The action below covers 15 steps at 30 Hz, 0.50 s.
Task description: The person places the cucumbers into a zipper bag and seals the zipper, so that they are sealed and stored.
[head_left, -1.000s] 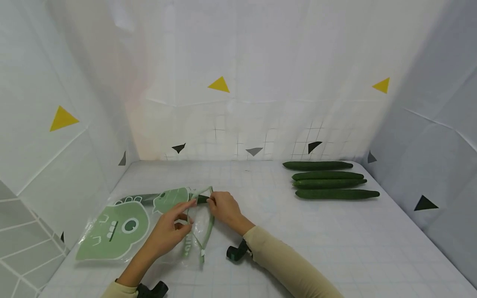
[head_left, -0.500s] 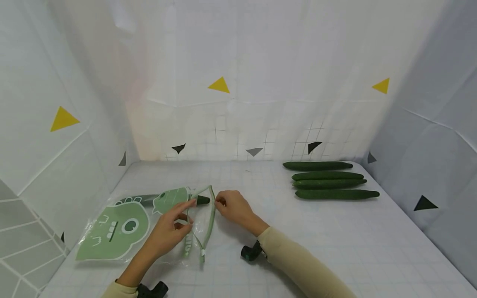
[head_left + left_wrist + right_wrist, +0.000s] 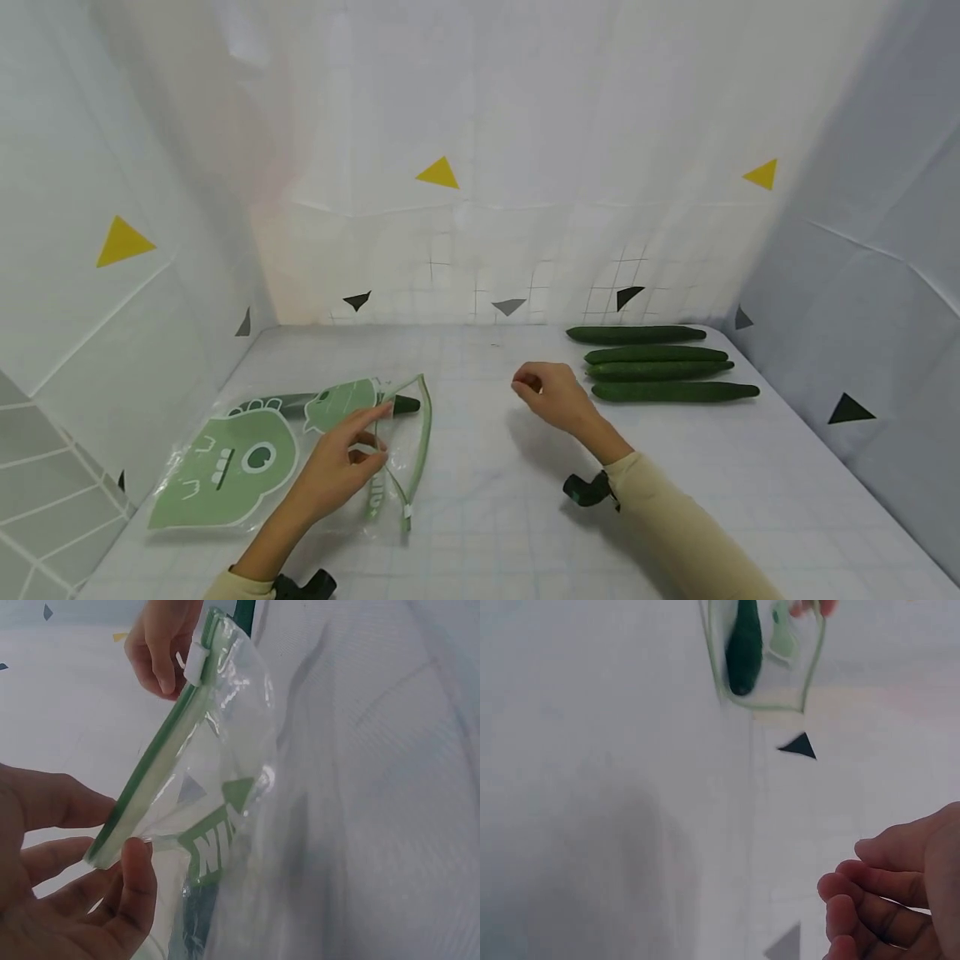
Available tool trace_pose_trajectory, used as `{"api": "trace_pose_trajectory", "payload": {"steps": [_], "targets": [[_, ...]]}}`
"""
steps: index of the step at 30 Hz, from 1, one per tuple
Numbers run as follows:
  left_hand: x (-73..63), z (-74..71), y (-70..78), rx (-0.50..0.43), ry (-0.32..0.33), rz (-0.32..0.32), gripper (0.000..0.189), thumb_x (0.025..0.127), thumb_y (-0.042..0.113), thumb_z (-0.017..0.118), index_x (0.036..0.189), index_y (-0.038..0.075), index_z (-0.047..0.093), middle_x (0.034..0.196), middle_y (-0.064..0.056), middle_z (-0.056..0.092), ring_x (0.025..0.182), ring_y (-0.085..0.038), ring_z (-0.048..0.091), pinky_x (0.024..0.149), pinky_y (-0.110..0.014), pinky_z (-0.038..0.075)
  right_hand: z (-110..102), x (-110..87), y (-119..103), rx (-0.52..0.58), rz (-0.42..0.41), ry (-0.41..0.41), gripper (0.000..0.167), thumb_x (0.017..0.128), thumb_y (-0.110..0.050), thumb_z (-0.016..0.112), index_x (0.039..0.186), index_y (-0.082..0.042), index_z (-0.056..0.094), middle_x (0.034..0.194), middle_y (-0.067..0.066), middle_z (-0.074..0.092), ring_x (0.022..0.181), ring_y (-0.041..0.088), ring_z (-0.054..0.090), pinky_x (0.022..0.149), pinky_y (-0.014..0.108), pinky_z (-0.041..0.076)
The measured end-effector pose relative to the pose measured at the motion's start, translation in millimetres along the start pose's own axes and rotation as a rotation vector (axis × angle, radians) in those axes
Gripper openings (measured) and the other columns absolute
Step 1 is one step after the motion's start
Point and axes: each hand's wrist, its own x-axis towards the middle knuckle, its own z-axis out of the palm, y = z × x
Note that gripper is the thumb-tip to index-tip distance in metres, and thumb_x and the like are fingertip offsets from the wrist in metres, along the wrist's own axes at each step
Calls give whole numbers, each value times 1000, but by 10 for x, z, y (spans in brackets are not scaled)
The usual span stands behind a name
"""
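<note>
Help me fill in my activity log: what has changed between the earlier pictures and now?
The right hand has come away from the cucumber in the bag and moved right, toward the four loose cucumbers, holding nothing. The left hand still pinches the bag's edge; the bag and all cucumbers lie as before.

Beige-sleeved, bare left hand (image 3: 337, 468) pinches at seven o'clock — bare right hand (image 3: 557, 398) hovers, loosely curled, toward five.

Clear zip bag (image 3: 258, 462), green monster print, lying down, mouth open toward 3 o'clock. 1 cucumber (image 3: 406, 404) inside, tip same way. 4 loose cucumbers (image 3: 658, 371), roughly parallel, between 2 and 3 o'clock of bag.
</note>
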Motion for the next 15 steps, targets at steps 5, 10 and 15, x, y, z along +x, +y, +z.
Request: {"api": "trace_pose_trajectory", "payload": {"steps": [5, 10, 15], "targets": [[2, 7, -2, -5, -1, -5, 65, 90, -10, 72, 151, 10, 56, 146, -16, 55, 101, -26, 68, 75, -31, 60, -299, -115, 152, -26, 41, 48, 5, 98, -10, 73, 98, -7, 76, 83, -5, 69, 77, 15, 61, 66, 36, 53], [3, 3, 7, -4, -1, -16, 65, 91, -10, 72, 150, 11, 56, 146, -15, 55, 102, -27, 68, 76, -31, 60, -570, -194, 342, -60, 86, 76, 7, 99, -10, 73, 102, -6, 77, 89, 0, 72, 80, 18, 65, 68, 39, 55], [3, -2, 12, -4, 6, -22, 64, 91, -8, 72, 150, 10, 56, 145, -15, 56, 101, -25, 67, 76, -31, 60, -863, -249, 484, -101, 118, 85, 13, 100, -11, 72, 107, -2, 76, 95, 5, 74, 87, 25, 69, 75, 47, 57]]}}
